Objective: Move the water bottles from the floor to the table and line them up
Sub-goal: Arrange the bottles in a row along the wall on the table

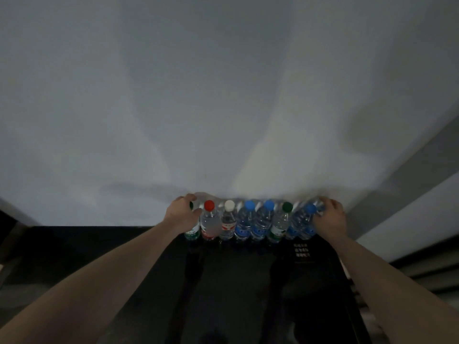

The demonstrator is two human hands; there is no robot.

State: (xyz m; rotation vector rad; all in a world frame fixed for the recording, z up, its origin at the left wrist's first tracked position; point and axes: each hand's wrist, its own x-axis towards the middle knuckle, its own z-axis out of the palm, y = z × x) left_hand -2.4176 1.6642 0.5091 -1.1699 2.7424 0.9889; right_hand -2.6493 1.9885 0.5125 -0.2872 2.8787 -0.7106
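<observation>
Several water bottles stand upright in a row against the white wall on a dark table (236,281). From the left: a green-capped bottle (193,233), a red-capped bottle (210,223), a white-capped bottle (228,224), two blue-capped bottles (246,225) (263,224), another green-capped bottle (280,225) and a blue-capped bottle (304,225) at the right end. My left hand (182,214) grips the leftmost green-capped bottle around its neck. My right hand (329,217) wraps round the rightmost blue-capped bottle.
The white wall (223,108) rises directly behind the row. A grey wall band (409,194) runs along the right. A small white label (301,250) lies on the table near the right bottles. The scene is dim.
</observation>
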